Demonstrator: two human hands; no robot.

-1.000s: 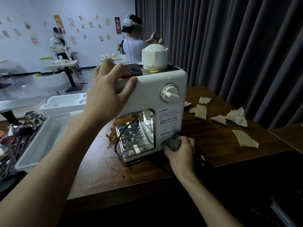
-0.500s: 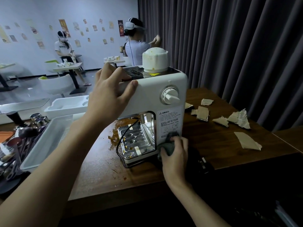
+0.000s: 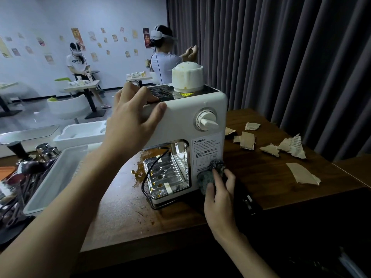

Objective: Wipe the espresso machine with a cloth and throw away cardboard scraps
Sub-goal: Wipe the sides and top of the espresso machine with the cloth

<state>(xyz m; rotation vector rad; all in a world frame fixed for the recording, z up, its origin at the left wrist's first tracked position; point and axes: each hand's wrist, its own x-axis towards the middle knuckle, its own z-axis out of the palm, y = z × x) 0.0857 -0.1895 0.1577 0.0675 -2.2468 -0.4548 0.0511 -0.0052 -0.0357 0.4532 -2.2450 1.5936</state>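
While the left hand (image 3: 130, 125) keeps its brace on the top left edge of the white espresso machine (image 3: 180, 121), fingers bent over the top and thumb pressed on the front face, the right hand (image 3: 219, 199) has carried a dark grey cloth (image 3: 210, 173) upward; a second ago the cloth rubbed low at the machine's foot, close to the wooden table (image 3: 271, 177), and now it is bunched against the lower right corner of the printed warning label, at about five o'clock on the front face; the right fingers and thumb are curled round the cloth and press it to the white casing. That small climb suggests the wiping is working its way up the right front panel, with most of the machine not yet covered; the control knob (image 3: 206, 121) at two o'clock on the face and the speckled white dome cap (image 3: 187, 79) at twelve o'clock on top look unwiped. Brown coffee stains (image 3: 140, 171) lie on the table at eight o'clock from the machine's base, beside the metal drip tray (image 3: 166, 175). Torn cardboard scraps (image 3: 248, 139) lie scattered on the table at three o'clock from the machine, in the same spots as before, well apart from both hands; throwing them away is likely a later step.
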